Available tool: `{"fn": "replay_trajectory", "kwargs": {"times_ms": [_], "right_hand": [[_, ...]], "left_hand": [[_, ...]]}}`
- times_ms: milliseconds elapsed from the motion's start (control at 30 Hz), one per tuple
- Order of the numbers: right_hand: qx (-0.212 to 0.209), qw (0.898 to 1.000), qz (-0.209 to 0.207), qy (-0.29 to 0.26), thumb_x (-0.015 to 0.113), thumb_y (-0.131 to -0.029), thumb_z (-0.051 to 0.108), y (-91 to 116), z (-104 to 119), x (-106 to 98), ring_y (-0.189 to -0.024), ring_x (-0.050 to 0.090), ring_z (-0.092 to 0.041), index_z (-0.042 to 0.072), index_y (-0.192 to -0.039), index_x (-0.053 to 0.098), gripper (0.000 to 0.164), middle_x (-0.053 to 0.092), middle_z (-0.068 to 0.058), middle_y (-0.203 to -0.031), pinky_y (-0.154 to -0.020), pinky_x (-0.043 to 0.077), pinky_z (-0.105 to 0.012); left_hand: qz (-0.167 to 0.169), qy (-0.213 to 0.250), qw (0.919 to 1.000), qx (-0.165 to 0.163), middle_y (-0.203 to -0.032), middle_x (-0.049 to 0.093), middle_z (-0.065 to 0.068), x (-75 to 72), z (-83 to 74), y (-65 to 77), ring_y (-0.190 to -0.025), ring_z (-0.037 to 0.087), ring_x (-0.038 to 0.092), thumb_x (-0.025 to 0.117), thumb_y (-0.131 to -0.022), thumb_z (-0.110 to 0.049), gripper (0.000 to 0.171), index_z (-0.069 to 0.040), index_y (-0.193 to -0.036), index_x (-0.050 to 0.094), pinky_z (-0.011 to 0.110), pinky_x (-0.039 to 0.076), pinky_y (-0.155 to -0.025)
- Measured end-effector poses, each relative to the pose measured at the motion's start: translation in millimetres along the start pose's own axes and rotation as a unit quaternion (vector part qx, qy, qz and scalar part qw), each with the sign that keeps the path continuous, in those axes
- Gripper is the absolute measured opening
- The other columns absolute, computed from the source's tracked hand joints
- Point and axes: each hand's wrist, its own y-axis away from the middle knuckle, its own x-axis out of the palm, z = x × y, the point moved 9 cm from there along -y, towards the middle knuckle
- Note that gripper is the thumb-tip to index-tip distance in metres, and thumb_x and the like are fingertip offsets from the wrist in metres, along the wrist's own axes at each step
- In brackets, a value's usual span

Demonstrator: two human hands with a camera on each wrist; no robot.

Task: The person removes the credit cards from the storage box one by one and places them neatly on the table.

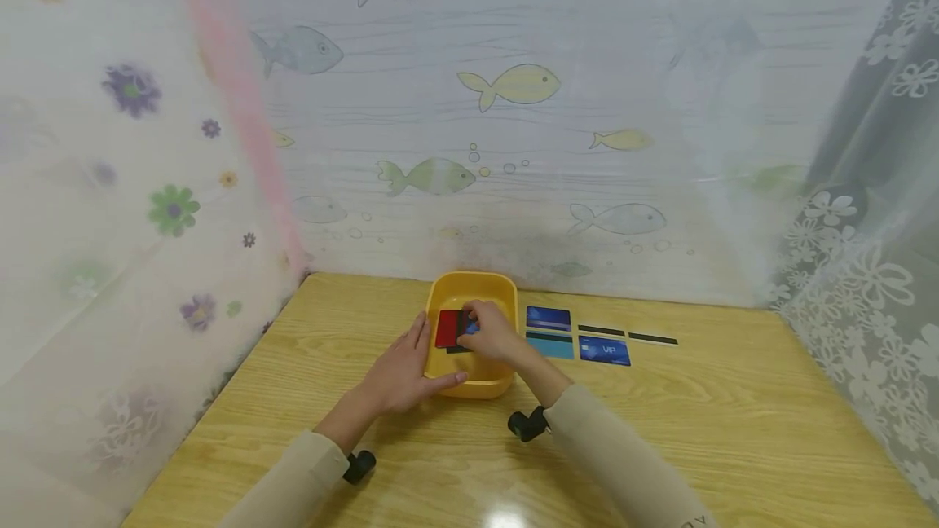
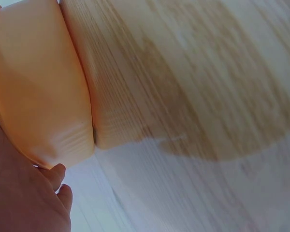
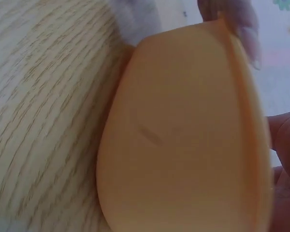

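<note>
- Grip, head view: The thumb and fingers of the right hand [image 1: 493, 334] are bent and pinch a blue card [image 1: 473, 327]. The card is inside the yellow container [image 1: 487, 389], partly hidden by the fingers.
- Grip, head view: The left hand [image 1: 399, 369] touches the yellow container. Its fingers lie straight at the left side; its thumb extends over the near rim.
- Head view, container: A red card [image 1: 447, 329] lies inside, just left of the right hand. A dark edge [image 1: 456, 350] shows below the red card.
- Head view, table: The yellow container stands on a wood-grain table [image 1: 734, 406]. To its right lie a dark-blue card [image 1: 548, 317], a light-blue card [image 1: 552, 346] with a dark stripe, and a blue card marked VIP [image 1: 605, 351]. Two dark strips [image 1: 601, 331] show near these; the surfaces around them blend with the table.
- Head view, wrists: Both sleeves [image 1: 616, 446] are beige. A black device [image 1: 526, 424] is beside each wrist.
- Left wrist view: The left hand is at the lower left, touching the container at its rim. Two fingertips show beside the outer wall.
- Right wrist view: The outer wall fills the centre. Blurred fingers [image 3: 246, 29] are at the rim; which hand they belong to cannot be told.
</note>
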Motion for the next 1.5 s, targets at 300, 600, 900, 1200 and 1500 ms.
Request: {"fn": "replay_trajectory", "kwargs": {"times_ms": [300, 600, 900, 1200, 1500], "right_hand": [[0.005, 1.0, -0.026, 0.013, 0.074, -0.088, 0.002, -12.0, -9.6, 10.6, -0.117, 0.055, -0.038, -0.01, -0.137, 0.053, 0.055, 0.054, -0.027, -0.131, -0.106, 0.046, -0.051], [0.036, 0.998, -0.02, 0.04, 0.075, -0.09, 0.007, -26.3, -15.3, 16.5, -0.123, 0.052, -0.038, -0.005, -0.145, 0.05, 0.062, 0.051, -0.023, -0.144, -0.108, 0.045, -0.051], [0.08, 0.994, 0.008, 0.068, 0.077, -0.09, 0.011, -32.5, -26.0, 24.3, -0.124, 0.047, -0.037, 0.0, -0.15, 0.047, 0.067, 0.056, -0.019, -0.141, -0.107, 0.044, -0.05], [0.072, 0.995, 0.006, 0.074, 0.079, -0.089, 0.011, -34.9, -26.5, 25.5, -0.121, 0.047, -0.035, 0.0, -0.148, 0.049, 0.068, 0.057, -0.019, -0.139, -0.105, 0.045, -0.05], [0.06, 0.996, -0.009, 0.067, 0.08, -0.087, 0.009, -35.1, -26.2, 26.9, -0.124, 0.046, -0.036, 0.0, -0.149, 0.048, 0.07, 0.048, -0.023, -0.144, -0.105, 0.047, -0.049]], "left_hand": [[0.0, -0.013, 0.9999, 0.006, -0.171, 0.004, 0.015, -1.8, -4.5, 1.9, -0.153, 0.039, 0.024, 0.042, -0.083, -0.091, 0.125, 0.0, -0.163, 0.01, 0.053, 0.03, -0.12], [-0.003, -0.013, 0.9999, 0.009, -0.171, 0.005, 0.015, -3.0, -5.3, 2.3, -0.153, 0.039, 0.023, 0.042, -0.083, -0.091, 0.125, -0.001, -0.164, 0.009, 0.053, 0.03, -0.121], [-0.004, -0.008, 0.9999, 0.01, -0.171, 0.004, 0.015, -3.5, -6.1, 2.2, -0.153, 0.039, 0.023, 0.043, -0.084, -0.09, 0.124, -0.001, -0.163, 0.008, 0.053, 0.029, -0.121], [-0.012, -0.005, 0.9999, 0.007, -0.171, 0.006, 0.015, -3.2, -3.8, 1.8, -0.153, 0.038, 0.025, 0.046, -0.085, -0.087, 0.122, 0.0, -0.163, 0.01, 0.052, 0.031, -0.12], [-0.008, -0.005, 1.0, 0.0, -0.172, 0.005, 0.013, -0.7, -0.7, 1.4, -0.152, 0.039, 0.027, 0.044, -0.083, -0.09, 0.124, -0.003, -0.164, 0.01, 0.053, 0.032, -0.12]]}}
